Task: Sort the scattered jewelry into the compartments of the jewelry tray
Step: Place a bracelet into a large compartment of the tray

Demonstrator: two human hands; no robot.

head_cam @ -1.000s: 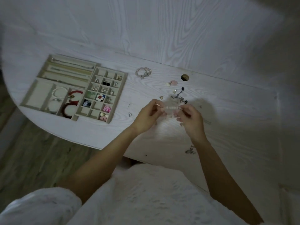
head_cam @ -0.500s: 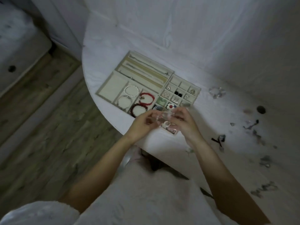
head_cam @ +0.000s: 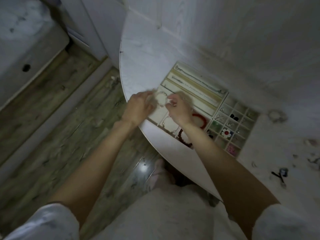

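Two hands, left hand [head_cam: 138, 108] and right hand [head_cam: 179, 108], pinch one pale bead bracelet [head_cam: 161, 99] in their fingers above the jewelry tray [head_cam: 223, 97] at its nine-o'clock end, two red bracelets [head_cam: 200, 119] lying inside.

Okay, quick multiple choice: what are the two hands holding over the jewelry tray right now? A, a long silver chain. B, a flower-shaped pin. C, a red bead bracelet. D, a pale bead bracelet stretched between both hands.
D: the left hand and right hand pinch a pale bead bracelet between them above the jewelry tray; the red bracelet lies in its compartment.
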